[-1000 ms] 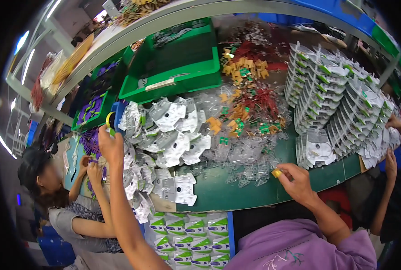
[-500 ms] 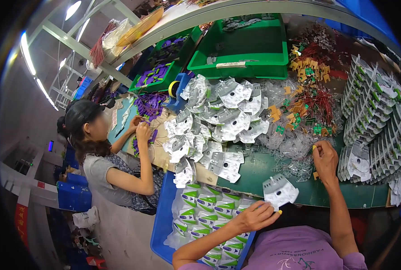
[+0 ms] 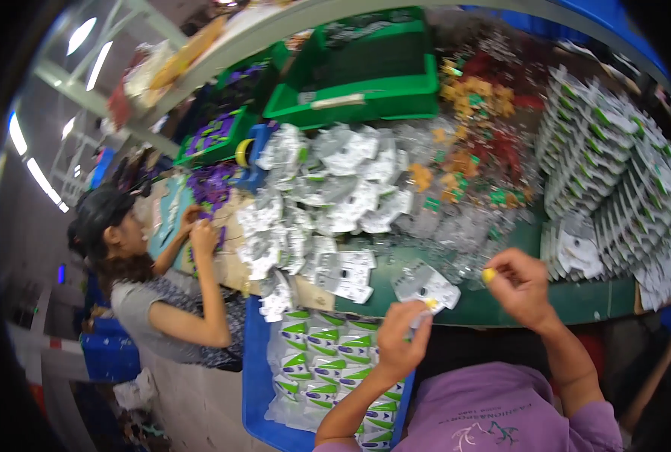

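My left hand [image 3: 402, 343] is closed at the lower edge of a white and grey plastic shell [image 3: 424, 286] with a dark round hole. Its yellow-covered fingertip lies over the shell's edge. The shell is at the front edge of the green tabletop [image 3: 494, 310]. Off to the right, my right hand [image 3: 522, 292] has its fingers drawn together, a yellow cover on one tip; blur hides whether anything is between them. Beyond this hand lies a heap of small clear plastic pieces [image 3: 460, 230].
Similar shells [image 3: 350, 188] are heaped left of centre, and stacked shells [image 3: 614, 181] stand at the right. A blue crate [image 3: 249, 392] holds white-green packs. Green bins [image 3: 350, 105] stand behind, near a blue tape dispenser [image 3: 256, 162]. A co-worker [image 3: 155, 294] sits at the left.
The view has swung, shifting the scene left. The shell has gone from above my left hand's fingers to the table edge. My right hand has drawn back from the clear pieces toward me.
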`<action>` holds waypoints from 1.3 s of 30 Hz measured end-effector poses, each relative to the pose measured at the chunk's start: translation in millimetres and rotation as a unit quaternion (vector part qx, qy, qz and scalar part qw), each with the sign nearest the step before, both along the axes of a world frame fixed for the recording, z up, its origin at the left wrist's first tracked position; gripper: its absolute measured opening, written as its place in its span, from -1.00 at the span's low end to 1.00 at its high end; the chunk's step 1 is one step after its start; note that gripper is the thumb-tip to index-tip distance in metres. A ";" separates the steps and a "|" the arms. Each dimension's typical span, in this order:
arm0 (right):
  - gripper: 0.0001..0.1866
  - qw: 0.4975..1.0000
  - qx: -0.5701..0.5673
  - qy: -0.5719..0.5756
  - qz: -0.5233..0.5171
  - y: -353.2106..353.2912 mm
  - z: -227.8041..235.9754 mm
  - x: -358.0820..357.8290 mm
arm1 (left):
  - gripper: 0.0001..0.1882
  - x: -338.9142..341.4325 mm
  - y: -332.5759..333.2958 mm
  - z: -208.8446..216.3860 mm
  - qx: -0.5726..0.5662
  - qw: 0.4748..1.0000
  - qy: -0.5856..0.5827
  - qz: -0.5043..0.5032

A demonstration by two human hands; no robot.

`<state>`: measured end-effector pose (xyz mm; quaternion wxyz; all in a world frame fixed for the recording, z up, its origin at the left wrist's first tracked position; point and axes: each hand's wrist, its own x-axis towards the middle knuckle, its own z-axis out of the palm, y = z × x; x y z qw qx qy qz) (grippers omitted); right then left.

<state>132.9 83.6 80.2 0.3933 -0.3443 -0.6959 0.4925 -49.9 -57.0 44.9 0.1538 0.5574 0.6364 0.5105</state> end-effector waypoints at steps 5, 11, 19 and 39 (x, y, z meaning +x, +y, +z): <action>-0.85 0.991 0.106 -0.069 0.035 -17.1 6.8 1.3 | -0.64 8.9 25.0 11.8 -0.019 0.906 -0.416 -0.076; -0.86 0.979 0.172 -0.099 0.042 -17.5 4.3 14.1 | -0.77 16.8 33.1 4.3 -0.029 0.920 -0.377 -0.099; -0.83 0.977 -0.152 -0.017 0.147 -14.7 -2.9 14.5 | -0.85 24.9 31.6 6.7 -0.017 0.951 -0.303 -0.064; -0.86 0.989 0.035 -0.067 0.130 -20.7 -10.7 4.2 | -0.73 23.3 20.1 -4.7 -0.037 0.966 -0.239 -0.095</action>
